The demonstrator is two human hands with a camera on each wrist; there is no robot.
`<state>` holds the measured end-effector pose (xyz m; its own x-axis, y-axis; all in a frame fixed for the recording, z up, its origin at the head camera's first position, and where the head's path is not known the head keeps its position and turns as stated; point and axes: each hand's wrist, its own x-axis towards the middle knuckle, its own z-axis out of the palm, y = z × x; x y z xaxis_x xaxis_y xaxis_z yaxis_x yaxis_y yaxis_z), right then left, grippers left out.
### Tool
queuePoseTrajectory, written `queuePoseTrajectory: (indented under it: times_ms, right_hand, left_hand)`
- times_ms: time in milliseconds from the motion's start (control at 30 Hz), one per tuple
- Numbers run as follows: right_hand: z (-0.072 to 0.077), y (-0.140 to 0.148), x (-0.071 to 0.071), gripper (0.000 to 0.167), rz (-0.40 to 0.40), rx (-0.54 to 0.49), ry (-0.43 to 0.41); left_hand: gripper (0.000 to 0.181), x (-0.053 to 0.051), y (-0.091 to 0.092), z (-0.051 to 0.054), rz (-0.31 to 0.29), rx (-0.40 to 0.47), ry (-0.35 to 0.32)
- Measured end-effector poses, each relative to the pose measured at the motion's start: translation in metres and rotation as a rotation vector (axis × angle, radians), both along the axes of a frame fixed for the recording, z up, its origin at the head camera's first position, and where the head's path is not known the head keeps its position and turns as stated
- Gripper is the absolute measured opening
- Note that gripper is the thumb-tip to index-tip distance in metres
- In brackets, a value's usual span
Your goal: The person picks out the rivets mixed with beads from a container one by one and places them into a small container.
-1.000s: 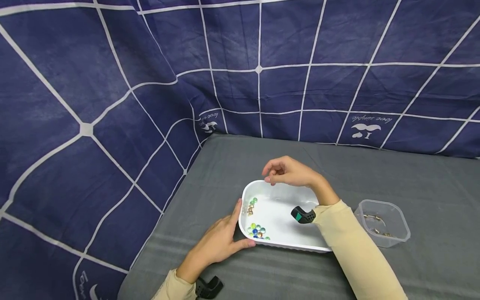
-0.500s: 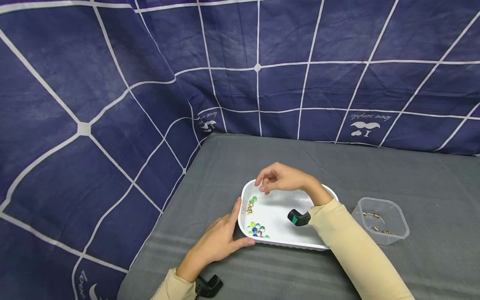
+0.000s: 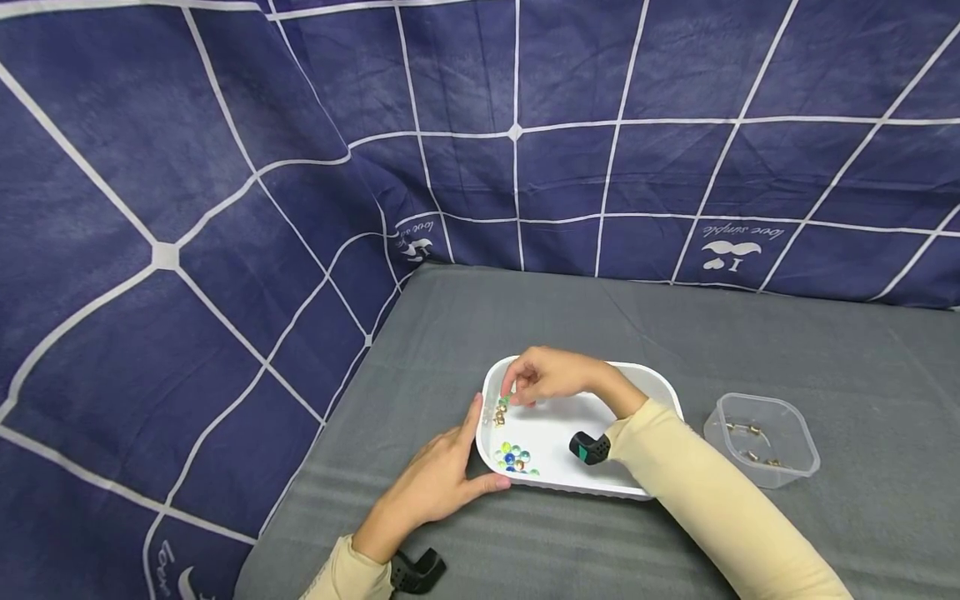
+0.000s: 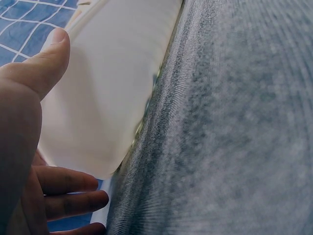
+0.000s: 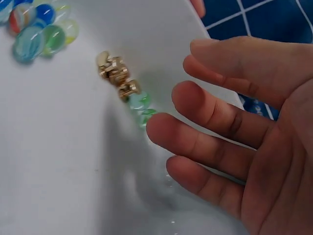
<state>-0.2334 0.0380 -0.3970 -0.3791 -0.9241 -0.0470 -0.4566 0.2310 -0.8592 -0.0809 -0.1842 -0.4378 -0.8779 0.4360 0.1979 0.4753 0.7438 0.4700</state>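
Green glass marbles [image 5: 139, 101]: likely reaching, pinch needed next; right hand [image 3: 553, 374] spread, left hand [image 3: 441, 480] spread against white plastic tray [image 3: 547, 439].

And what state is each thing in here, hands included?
White tray: upright, uncovered
Clear container: upright, uncovered
Boxed gold pieces: scattered inside the clear container
Tray gold pieces: bunched at the tray's left end
Two green marbles: beside the tray gold pieces
Mixed marbles: clustered in the tray's near-left corner
Left hand: against that corner, fingers extended
Right hand: over the tray, nothing visibly held
Gray cloth: spread underneath
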Motion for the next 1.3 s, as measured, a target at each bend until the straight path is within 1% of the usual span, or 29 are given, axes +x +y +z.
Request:
queuePoseTrajectory:
  times_ms: [167, 233, 467, 700, 1067, 1300]
  right_hand:
    - [-0.003, -0.004, 0.003, 0.013, 0.014, 0.081, 0.102]
    - [-0.005, -0.006, 0.005, 0.013, 0.011, 0.11, 0.129]
    - [-0.009, -0.01, 0.007, 0.013, -0.02, 0.165, 0.16]
    - [-0.009, -0.011, 0.009, 0.013, -0.043, 0.178, 0.243]
    - [-0.018, -0.017, 0.012, 0.012, -0.067, 0.183, 0.363]
    - [-0.017, -0.018, 0.014, 0.01, -0.091, 0.198, 0.366]
  left_hand:
    - [0.109, 0.0, 0.0, 0.001, -0.002, -0.001, 0.011]
    - [0.109, 0.0, 0.0, 0.0, -0.002, -0.003, 0.015]
    - [0.109, 0.002, 0.0, 0.0, 0.005, -0.007, 0.015]
    - [0.11, 0.001, 0.0, -0.001, 0.008, -0.004, 0.007]
    - [0.11, 0.0, 0.0, 0.0, 0.009, -0.008, 0.008]
    - [0.109, 0.0, 0.0, 0.0, 0.007, -0.016, 0.012]
